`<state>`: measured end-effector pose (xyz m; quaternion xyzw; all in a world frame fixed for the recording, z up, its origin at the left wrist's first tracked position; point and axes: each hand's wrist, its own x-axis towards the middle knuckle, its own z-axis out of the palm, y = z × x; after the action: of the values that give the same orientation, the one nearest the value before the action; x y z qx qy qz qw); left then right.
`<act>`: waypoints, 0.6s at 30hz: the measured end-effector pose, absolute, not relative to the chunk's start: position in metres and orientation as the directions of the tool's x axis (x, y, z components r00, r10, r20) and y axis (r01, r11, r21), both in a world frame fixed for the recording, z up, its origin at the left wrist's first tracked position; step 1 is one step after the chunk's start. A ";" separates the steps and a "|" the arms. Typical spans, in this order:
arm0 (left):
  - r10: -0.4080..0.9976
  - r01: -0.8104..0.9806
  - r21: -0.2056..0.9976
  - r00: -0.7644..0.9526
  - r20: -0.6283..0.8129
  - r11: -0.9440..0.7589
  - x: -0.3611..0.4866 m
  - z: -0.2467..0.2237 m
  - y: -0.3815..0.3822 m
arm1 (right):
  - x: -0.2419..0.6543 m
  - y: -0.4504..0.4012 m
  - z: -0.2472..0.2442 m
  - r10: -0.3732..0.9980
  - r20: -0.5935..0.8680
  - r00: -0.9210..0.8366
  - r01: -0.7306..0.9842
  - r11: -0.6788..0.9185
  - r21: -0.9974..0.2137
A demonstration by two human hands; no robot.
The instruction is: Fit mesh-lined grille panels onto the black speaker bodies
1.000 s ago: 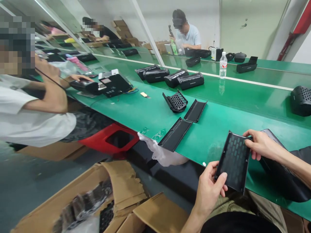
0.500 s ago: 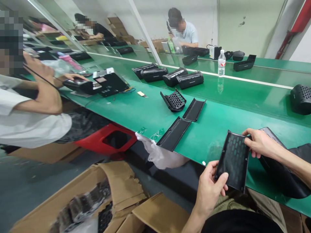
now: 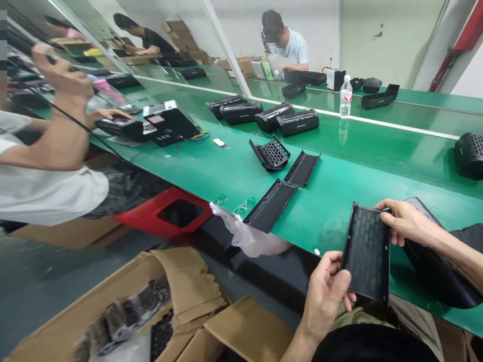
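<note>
The left hand [image 3: 324, 296] and right hand [image 3: 407, 223], set apart, grip opposite long edges of a black perforated plastic panel [image 3: 366, 251], held up over the near edge of the green counter [image 3: 211, 171].

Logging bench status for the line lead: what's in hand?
Left hand, right hand gripping slotted black plastic panel. Dark curved cover below right hand.

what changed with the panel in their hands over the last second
The black perforated panel has swung more upright, its lower end moving right, while the left hand and right hand keep hold of it; neither lets go. The neighbouring person's raised hand has lifted higher. The black covers and grille piece on the green conveyor belt stay as they were.
</note>
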<state>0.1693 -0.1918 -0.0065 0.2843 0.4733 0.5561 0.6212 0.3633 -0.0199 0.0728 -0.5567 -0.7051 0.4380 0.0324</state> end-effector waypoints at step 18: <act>0.868 -0.808 0.317 0.464 -0.177 0.496 0.202 0.000 -0.166 | 0.364 -0.031 0.061 0.693 -0.451 -0.562 0.645 0.027 -0.763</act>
<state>0.2017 -0.1664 -0.0002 0.0941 0.1588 0.4930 0.8502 0.3642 -0.0310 0.0608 -0.4672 -0.7163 0.5178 0.0231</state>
